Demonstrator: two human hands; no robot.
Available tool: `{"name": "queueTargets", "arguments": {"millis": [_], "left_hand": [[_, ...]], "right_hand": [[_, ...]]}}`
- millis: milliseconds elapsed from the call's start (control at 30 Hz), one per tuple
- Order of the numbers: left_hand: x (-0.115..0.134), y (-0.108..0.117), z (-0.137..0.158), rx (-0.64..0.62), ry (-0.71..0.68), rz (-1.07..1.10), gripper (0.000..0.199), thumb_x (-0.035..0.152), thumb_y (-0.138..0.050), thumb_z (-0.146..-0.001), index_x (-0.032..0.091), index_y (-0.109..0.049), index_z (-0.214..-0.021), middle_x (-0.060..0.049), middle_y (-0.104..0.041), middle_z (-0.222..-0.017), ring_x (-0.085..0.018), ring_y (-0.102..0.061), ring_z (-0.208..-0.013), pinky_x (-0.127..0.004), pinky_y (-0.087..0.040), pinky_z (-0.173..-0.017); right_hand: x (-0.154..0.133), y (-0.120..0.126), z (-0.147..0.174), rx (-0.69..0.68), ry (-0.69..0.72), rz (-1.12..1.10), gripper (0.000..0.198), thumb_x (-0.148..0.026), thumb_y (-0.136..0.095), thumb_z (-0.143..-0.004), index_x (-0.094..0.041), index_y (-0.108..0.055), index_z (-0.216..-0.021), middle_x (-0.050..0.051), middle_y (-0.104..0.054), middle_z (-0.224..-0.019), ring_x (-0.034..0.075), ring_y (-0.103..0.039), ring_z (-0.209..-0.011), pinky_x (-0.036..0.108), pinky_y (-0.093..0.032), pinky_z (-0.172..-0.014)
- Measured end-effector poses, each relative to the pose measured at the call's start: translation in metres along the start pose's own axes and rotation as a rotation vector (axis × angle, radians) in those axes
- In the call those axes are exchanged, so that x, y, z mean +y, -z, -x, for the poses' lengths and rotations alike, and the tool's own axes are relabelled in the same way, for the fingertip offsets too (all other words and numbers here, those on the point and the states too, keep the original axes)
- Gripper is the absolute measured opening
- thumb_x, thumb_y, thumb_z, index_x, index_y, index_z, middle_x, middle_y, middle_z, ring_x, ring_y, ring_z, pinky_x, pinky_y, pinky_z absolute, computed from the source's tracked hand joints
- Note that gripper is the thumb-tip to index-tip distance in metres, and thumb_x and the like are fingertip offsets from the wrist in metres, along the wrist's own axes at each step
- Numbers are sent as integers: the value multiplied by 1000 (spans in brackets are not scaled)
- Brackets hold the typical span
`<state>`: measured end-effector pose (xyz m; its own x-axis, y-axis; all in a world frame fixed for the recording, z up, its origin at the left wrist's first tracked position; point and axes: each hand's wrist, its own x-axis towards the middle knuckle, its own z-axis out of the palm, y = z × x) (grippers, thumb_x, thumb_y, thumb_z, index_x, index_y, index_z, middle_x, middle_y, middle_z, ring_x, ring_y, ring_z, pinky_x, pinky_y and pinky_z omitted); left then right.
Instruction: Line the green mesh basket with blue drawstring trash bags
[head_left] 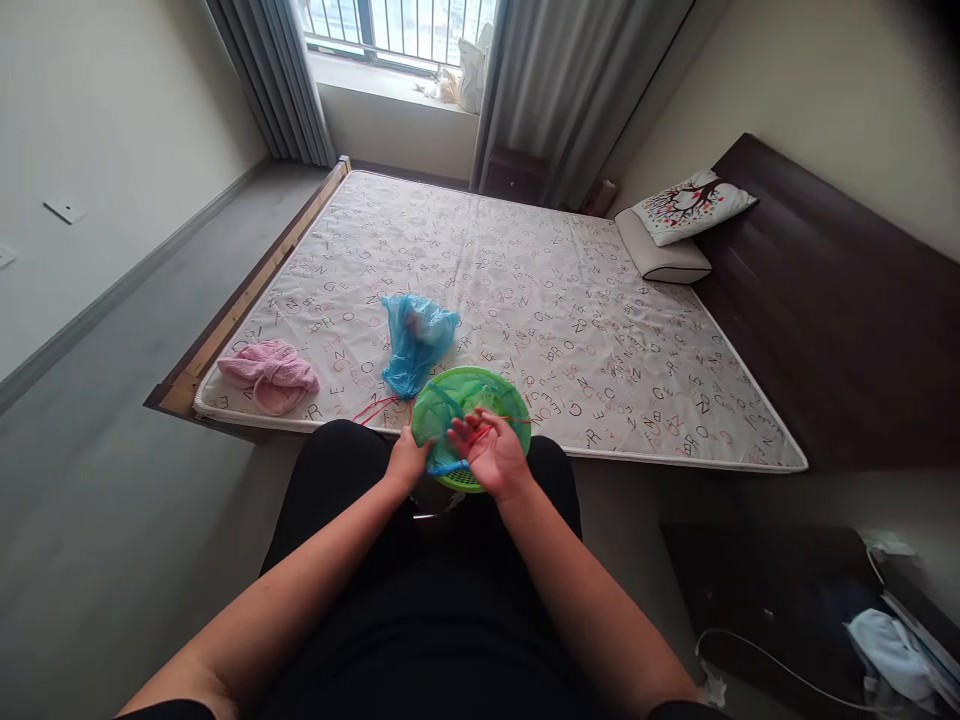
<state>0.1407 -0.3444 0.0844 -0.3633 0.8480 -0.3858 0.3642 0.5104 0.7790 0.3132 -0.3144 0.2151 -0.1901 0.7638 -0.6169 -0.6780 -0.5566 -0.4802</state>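
Observation:
A round green basket [459, 480] with a perforated side rests at my lap, between my knees. Thin green plastic or netting [439, 412] with a blue edge lies in it, and pale green contents show there indistinctly. My left hand [409, 460] is closed at the basket's left rim, its thumb over the green material. Over the right half of the basket, my right hand [496, 455] is turned palm up with its fingers loosely curled and apart. Red string [379, 405] trails out on both sides of the basket, and some red shows by the right fingers.
Just beyond the basket, a blue plastic bag [420, 340] lies on the patterned mattress [525, 260]. A pink cloth [271, 375] is at the left corner. Pillows [690, 210] lean by the dark headboard [832, 290]. A dark nightstand [765, 590] with a cable stands at right.

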Motion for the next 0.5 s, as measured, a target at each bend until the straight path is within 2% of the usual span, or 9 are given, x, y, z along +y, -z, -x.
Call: {"name": "queueTargets", "arguments": {"millis": [67, 100, 200, 267, 300, 367, 433, 500], "left_hand": [[-4, 3, -1, 13, -5, -25, 27, 23, -73, -94, 18, -58, -116, -21, -75, -118, -38, -74, -115, -42, -54, -94], [-6, 5, -2, 16, -11, -31, 25, 22, -71, -94, 19, -58, -116, -20, -76, -117, -38, -74, -114, -42, -54, -93], [-5, 10, -2, 5, -44, -23, 24, 21, -70, -94, 19, -60, -116, -17, -76, -109, -38, -75, -108, -43, -54, -91], [-1, 7, 1, -14, -71, 6, 28, 21, -72, -94, 19, -62, -120, -17, -76, -109, -39, -75, -107, -44, -54, -93], [3, 4, 3, -20, -83, 27, 31, 21, -72, -94, 18, -63, -123, -17, -76, -113, -39, -74, -111, -44, -54, -96], [12, -3, 3, -16, -95, 73, 39, 21, -74, -95, 17, -63, -133, -18, -74, -126, -39, -70, -123, -46, -52, -106], [23, -10, -2, -4, -85, 128, 45, 25, -74, -98, 15, -62, -140, -18, -68, -140, -36, -65, -133, -50, -50, -114], [35, -14, -12, -20, -66, 199, 46, 33, -73, -102, 16, -63, -143, -16, -64, -145, -32, -64, -133, -54, -54, -113]], "right_hand": [[-32, -4, -8, 51, 167, 68, 7, -19, -55, -92, -23, -58, -97, -4, -68, -74, 13, -76, -76, 29, -64, -81], [-51, -3, -14, 143, 265, 200, 7, -18, -50, -92, -24, -53, -91, -6, -62, -67, 10, -70, -67, 24, -61, -75], [-102, 1, -37, 204, 285, 414, 16, -16, -44, -92, -24, -41, -79, -10, -41, -55, 8, -44, -46, 20, -45, -55], [-114, -5, -51, 193, 295, 597, 18, -17, -45, -92, -25, -41, -77, -11, -35, -54, 8, -32, -44, 21, -36, -50], [-112, -12, -56, 182, 320, 702, 17, -18, -47, -93, -24, -43, -78, -11, -36, -56, 9, -30, -45, 23, -35, -51], [-91, -33, -63, 134, 406, 922, 15, -22, -53, -96, -24, -49, -82, -8, -46, -62, 11, -39, -53, 25, -41, -59], [-56, -59, -65, -13, 471, 1158, 13, -25, -65, -94, -23, -58, -83, -2, -61, -75, 14, -56, -72, 29, -48, -78], [-20, -80, -61, -230, 438, 1391, 24, -26, -78, -86, -22, -60, -71, 1, -64, -73, 19, -62, -81, 34, -48, -89]]}}
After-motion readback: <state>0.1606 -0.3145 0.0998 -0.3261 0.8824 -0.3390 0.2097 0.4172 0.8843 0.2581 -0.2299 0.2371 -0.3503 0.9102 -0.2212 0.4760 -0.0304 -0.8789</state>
